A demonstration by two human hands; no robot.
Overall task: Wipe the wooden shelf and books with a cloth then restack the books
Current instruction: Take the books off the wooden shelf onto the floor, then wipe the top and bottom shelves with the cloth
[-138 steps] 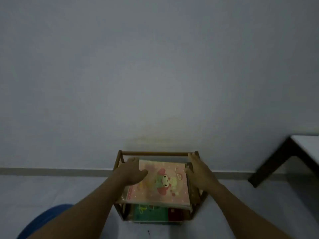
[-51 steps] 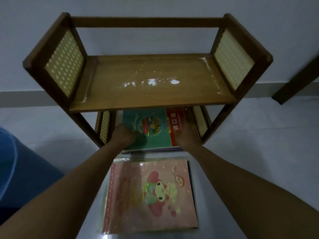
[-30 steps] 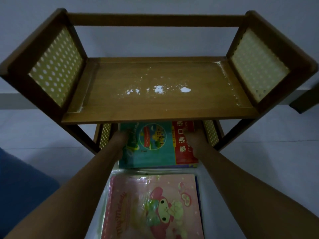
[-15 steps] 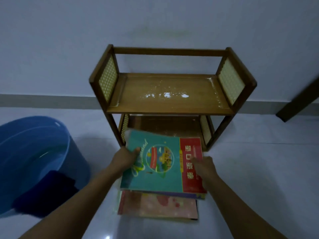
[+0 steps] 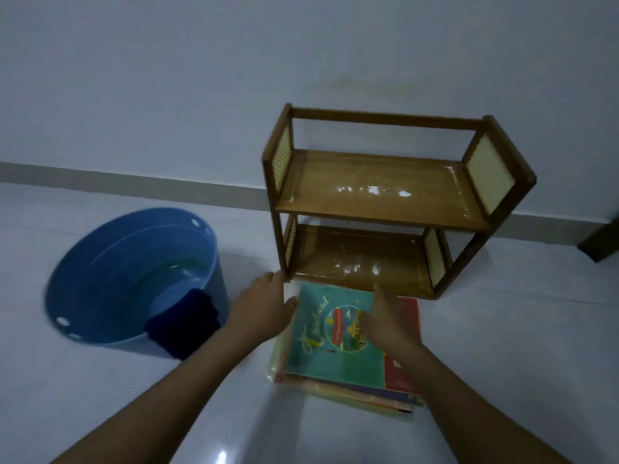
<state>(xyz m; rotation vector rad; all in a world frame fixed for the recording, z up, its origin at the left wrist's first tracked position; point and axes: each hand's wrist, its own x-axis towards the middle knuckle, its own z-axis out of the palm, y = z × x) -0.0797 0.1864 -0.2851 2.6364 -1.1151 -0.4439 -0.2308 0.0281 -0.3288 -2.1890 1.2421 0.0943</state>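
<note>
A two-tier wooden shelf (image 5: 378, 209) stands against the wall, both boards bare and speckled with white dust. On the floor in front of it lies a stack of books (image 5: 338, 363), a teal and red cover on top. My left hand (image 5: 264, 309) rests at the stack's left edge, fingers spread. My right hand (image 5: 388, 323) lies flat on the top cover. A dark blue cloth (image 5: 182, 324) hangs over the near rim of a blue basin (image 5: 100, 272) to the left.
The basin holds some water. A dark table leg (image 5: 603, 242) shows at the right edge. White tiled floor stretches around the stack and shelf, with a grey skirting board along the wall.
Both hands pulled the teal and red books out of the lower tier and laid them on the pink book on the floor. The view turned left, showing the basin and cloth.
</note>
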